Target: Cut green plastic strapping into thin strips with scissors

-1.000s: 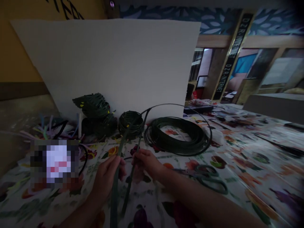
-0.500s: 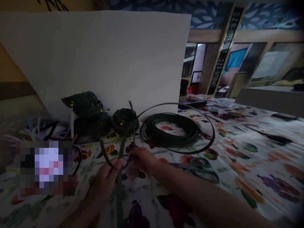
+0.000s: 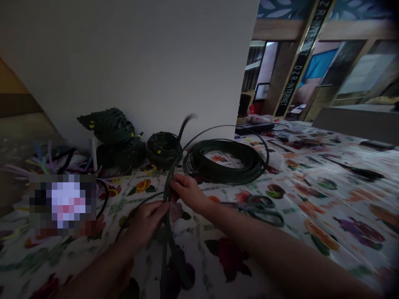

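Dark green plastic strips [image 3: 166, 241] run up through both hands, their ends reaching toward the front edge of the view. My left hand [image 3: 149, 218] pinches them between thumb and fingers. Just above it, my right hand [image 3: 188, 193] is also closed on the strips. One strip end stands up blurred beyond the hands. A thin strip loops from near the hands toward a large coil of dark green strip [image 3: 224, 176]. A small round woven basket [image 3: 156, 155] sits behind the hands. To its left is a larger dark green woven piece [image 3: 107, 128].
Green-handled scissors [image 3: 264, 211] lie right of my right forearm. Another dark pointed tool [image 3: 358, 170] rests farther right on the flowered tablecloth [image 3: 289, 257]. Pastel strips [image 3: 46, 158] are bunched at left. A white board [image 3: 134, 62] stands at the back.
The strip end curving out left of my hands has been brought in along the other strip. My right hand has moved up slightly, and the loop by the coil has shrunk. The view has shifted.
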A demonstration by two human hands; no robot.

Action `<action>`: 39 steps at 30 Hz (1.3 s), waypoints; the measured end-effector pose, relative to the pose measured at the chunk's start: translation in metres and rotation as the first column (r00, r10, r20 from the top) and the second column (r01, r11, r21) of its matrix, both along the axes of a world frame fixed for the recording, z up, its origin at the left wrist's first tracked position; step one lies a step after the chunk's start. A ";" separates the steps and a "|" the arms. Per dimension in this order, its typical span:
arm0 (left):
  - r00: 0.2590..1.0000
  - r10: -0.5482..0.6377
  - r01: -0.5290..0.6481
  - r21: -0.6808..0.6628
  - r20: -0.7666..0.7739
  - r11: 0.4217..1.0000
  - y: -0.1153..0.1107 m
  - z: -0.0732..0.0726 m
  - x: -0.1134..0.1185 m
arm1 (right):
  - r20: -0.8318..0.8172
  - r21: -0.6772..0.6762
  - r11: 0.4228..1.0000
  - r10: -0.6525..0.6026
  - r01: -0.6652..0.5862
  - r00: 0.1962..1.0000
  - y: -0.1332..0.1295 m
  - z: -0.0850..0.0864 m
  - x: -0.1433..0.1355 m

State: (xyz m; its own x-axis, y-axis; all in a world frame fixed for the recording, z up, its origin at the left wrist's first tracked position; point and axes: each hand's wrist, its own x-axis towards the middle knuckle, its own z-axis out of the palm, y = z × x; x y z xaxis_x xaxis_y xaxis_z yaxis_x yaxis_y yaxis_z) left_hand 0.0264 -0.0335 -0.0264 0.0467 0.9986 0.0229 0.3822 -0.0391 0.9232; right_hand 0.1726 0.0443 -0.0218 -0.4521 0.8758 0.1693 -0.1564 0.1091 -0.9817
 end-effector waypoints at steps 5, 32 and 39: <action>1.000 -0.009 0.009 -0.076 0.007 0.997 0.001 -0.002 -0.001 | -0.014 0.040 0.991 0.130 -0.129 0.991 -0.004 0.007 0.005; 0.970 0.239 -0.231 0.127 -0.049 0.965 -0.002 0.009 -0.005 | -0.221 -0.174 0.971 0.125 -0.166 0.967 -0.002 0.003 0.005; 0.994 0.110 -0.110 0.090 0.004 0.990 -0.003 0.004 0.002 | -0.197 -0.178 0.983 0.010 -0.045 0.980 0.005 -0.001 0.006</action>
State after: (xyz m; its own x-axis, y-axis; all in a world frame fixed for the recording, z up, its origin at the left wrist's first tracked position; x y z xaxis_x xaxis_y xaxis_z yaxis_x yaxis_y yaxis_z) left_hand 0.0282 -0.0369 -0.0226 -0.0634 0.9915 0.1133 0.3897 -0.0799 0.9175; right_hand 0.1784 0.0494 -0.0229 -0.4504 0.8876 0.0967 -0.3470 -0.0743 -0.9349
